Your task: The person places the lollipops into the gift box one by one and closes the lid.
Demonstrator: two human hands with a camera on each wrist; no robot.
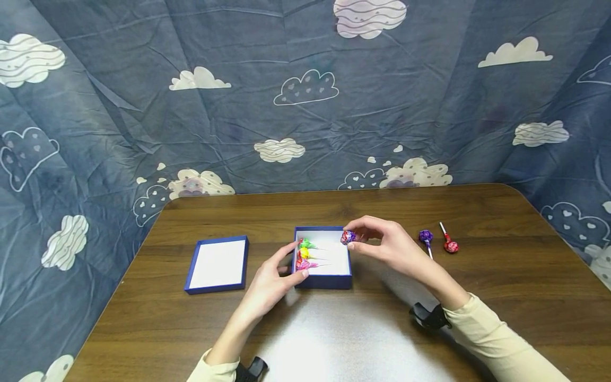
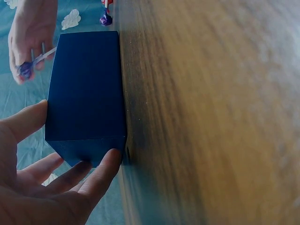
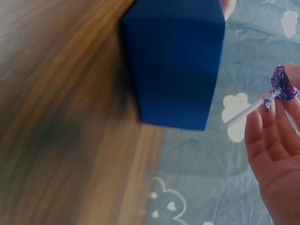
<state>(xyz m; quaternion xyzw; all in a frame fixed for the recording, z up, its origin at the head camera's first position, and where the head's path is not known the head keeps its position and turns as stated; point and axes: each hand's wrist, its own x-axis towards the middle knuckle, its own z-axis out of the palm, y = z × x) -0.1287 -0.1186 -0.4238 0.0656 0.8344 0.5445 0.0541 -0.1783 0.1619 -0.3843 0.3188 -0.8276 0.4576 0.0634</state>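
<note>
Both hands work at the open blue box (image 1: 322, 280) in the middle of the wooden table (image 1: 477, 212). Left hand (image 1: 273, 281) lies with fingers spread and relaxed against the box's left wall, steadying it. Right hand (image 1: 386, 243) pinches a purple-wrapped lollipop (image 1: 348, 237) by its head, just above the box's far right corner. To place it well, I would judge the stick should be turned parallel to the three lollipops (image 1: 305, 253) already lying along the left side, then lowered flat beside them while the left hand keeps the box from sliding. The lid (image 1: 217, 263) lies apart to the left; two more lollipops (image 1: 436, 241) wait on the right. From the head view the held stick is hidden, and both wrist views are blurred.
</note>
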